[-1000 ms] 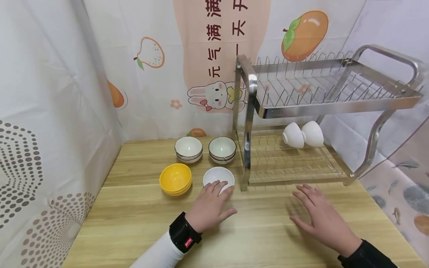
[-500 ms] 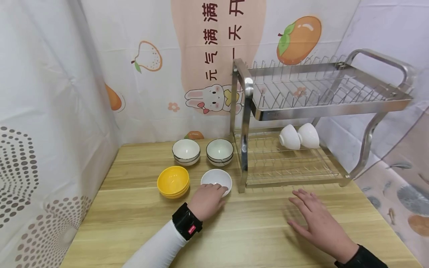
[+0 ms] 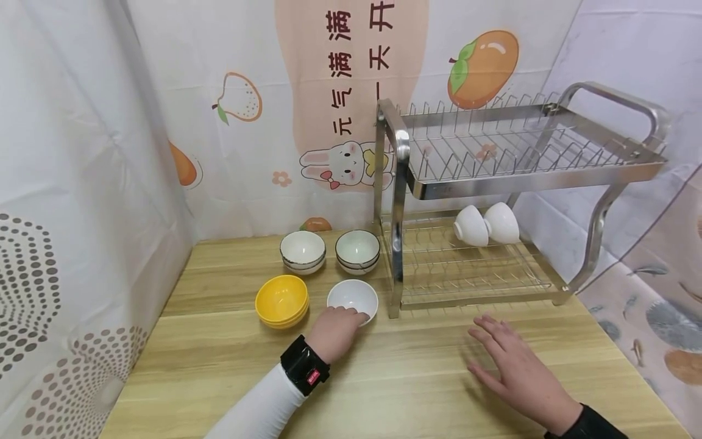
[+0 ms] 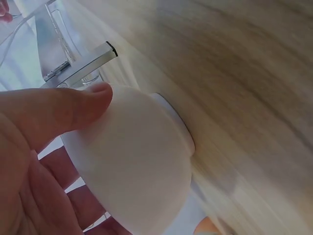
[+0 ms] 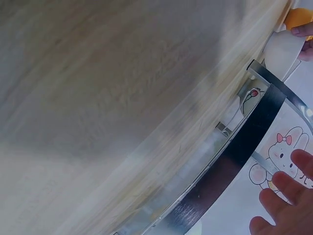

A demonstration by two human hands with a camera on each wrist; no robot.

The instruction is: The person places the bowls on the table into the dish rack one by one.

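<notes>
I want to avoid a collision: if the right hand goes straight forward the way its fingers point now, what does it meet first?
Probably the dish rack: the right hand lies flat, fingers aimed at its lower front rail. Only bare table lies between.

Yellow bowls [image 3: 282,300] sit beside two rimmed bowls [image 3: 303,250]; a rack [image 3: 526,177] holds cups [image 3: 485,224].

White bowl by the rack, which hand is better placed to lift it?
Left. The left hand already has its grip on the white bowl, thumb on the outside wall. The right hand lies open over the table, apart from any bowl.
</notes>
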